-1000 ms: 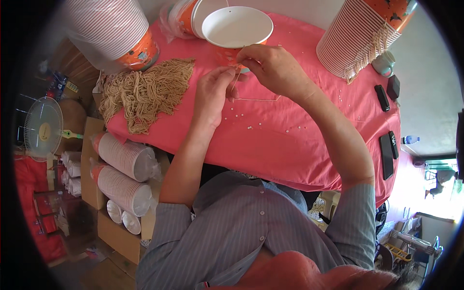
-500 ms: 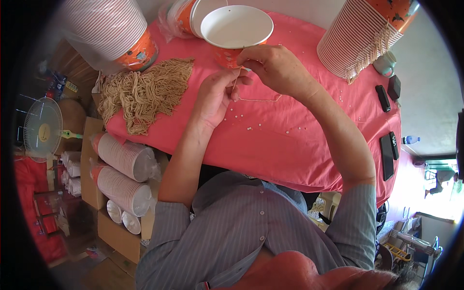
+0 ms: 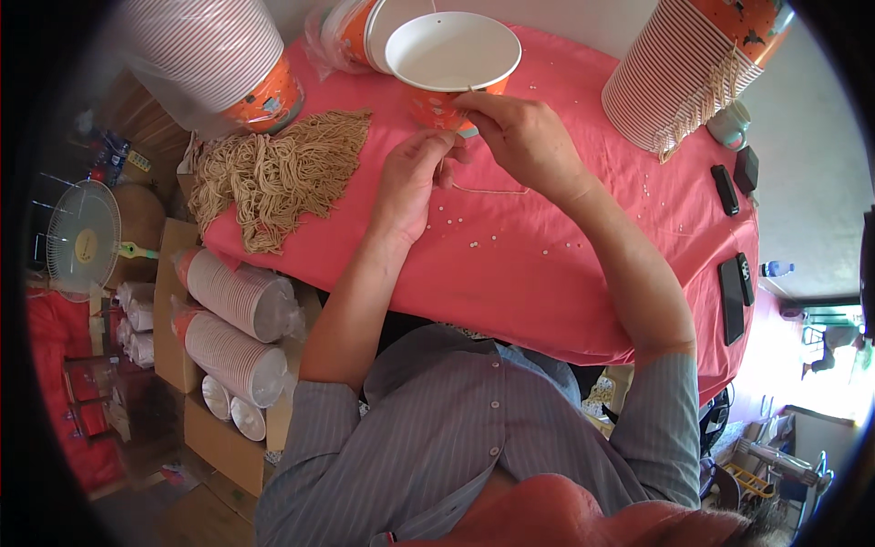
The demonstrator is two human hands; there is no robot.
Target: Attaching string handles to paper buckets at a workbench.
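Inward swings the right forearm since the earlier frame, just slightly, and the right hand [image 3: 533, 137] nudges up toward the rim of the bucket [image 3: 447, 68]. Thumb and finger there are pinched together, with what looks like a wisp of cord at the tips; exactly what sits between them is too small to make out. Just below and to the left of that pinch, the left hand [image 3: 410, 178] has its thumb and fingers closed on the cord [image 3: 492, 190], and the loose length trails away under the right wrist. That bucket, white inside and orange outside, stands right beyond both grips. Out to the left of the left hand sprawls a heap of tan strings [image 3: 283, 178], with a wrapped stack of buckets behind it [image 3: 205, 59]. Well to the right of the pinch, another tall stack [image 3: 674, 82] leans in view, strings hanging down its side, a mug [image 3: 727, 126] next to it. Nearer than the hands, little white bits [image 3: 474, 244] dot the red tablecloth [image 3: 492, 287].
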